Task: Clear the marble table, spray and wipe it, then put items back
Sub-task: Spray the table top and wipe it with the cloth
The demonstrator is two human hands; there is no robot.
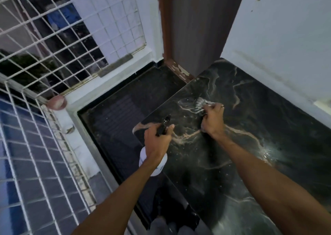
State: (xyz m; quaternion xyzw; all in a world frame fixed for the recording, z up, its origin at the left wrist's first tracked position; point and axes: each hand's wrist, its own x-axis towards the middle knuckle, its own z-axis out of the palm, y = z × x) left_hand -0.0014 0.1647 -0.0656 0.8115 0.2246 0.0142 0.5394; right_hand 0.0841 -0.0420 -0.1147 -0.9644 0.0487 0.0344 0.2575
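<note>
Head view: your left hand (157, 142) curls its fingers round the spray bottle (143, 160); your right hand (213, 121) pinches a pale wad (200, 103) on the marble counter (259, 172).

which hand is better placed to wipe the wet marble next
Right. The right hand grips what looks like a pale cloth, blurred, down on the marble table. The left hand is taken up gripping the spray bottle over the table's left edge.
</note>
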